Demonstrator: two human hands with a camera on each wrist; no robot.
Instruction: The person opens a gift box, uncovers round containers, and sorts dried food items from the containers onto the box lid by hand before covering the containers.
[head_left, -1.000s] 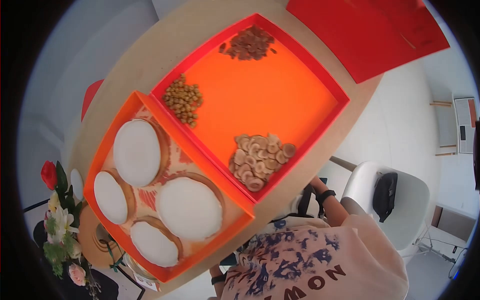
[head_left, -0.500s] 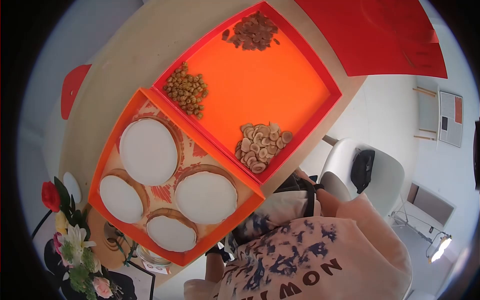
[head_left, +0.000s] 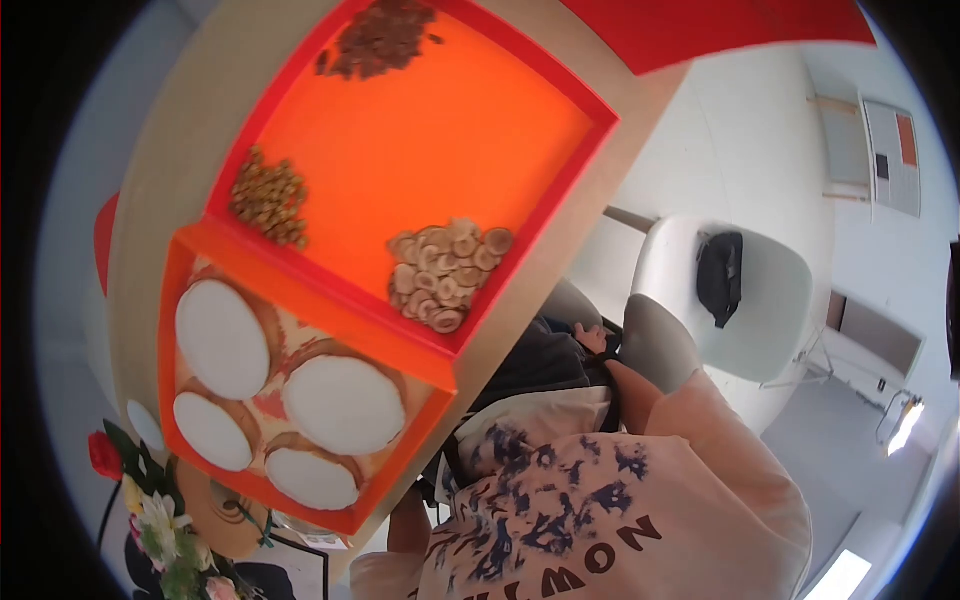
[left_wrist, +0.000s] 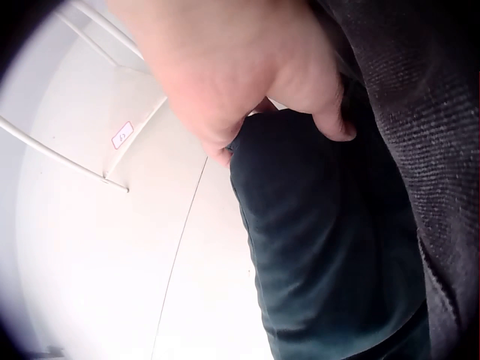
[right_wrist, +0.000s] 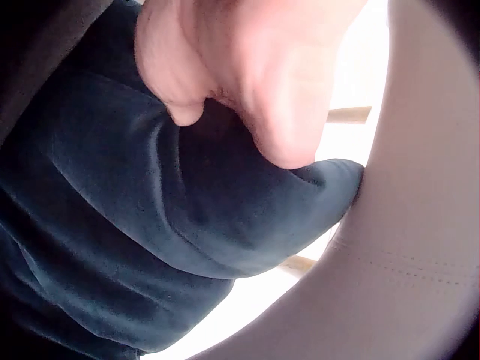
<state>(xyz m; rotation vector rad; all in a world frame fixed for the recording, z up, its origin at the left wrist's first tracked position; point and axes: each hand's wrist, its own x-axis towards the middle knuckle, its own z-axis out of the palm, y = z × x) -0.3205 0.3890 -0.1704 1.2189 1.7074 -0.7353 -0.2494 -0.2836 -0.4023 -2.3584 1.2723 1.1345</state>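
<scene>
In the left wrist view my left hand (left_wrist: 232, 75) grips the edge of a dark blue velvety cushion (left_wrist: 315, 225), fingers curled over one side and thumb on the other. My right hand (right_wrist: 255, 75) likewise grips folds of dark blue velvety cushion (right_wrist: 195, 210) beside a pale chair shell (right_wrist: 412, 187). Dark grey trousers (left_wrist: 427, 142) lie close by. Ahead, on the table, an orange tray with red walls (head_left: 430, 150) bears brown flakes (head_left: 385, 38), small yellow-brown balls (head_left: 268, 198) and pale dried slices (head_left: 450, 272).
An orange box (head_left: 172, 330) with several round white lids or discs (head_left: 344, 404) adjoins the tray. A red sheet or lid (head_left: 720, 30) lies at the far right. Flowers (head_left: 155, 520) stand at the lower left. A white chair (head_left: 770, 300) with a black bag (head_left: 720, 275) stands at right.
The head view has shifted, so tray and box stand further left and the tray's far corner is cut off. More of the lap and the right hand shows beside the chair.
</scene>
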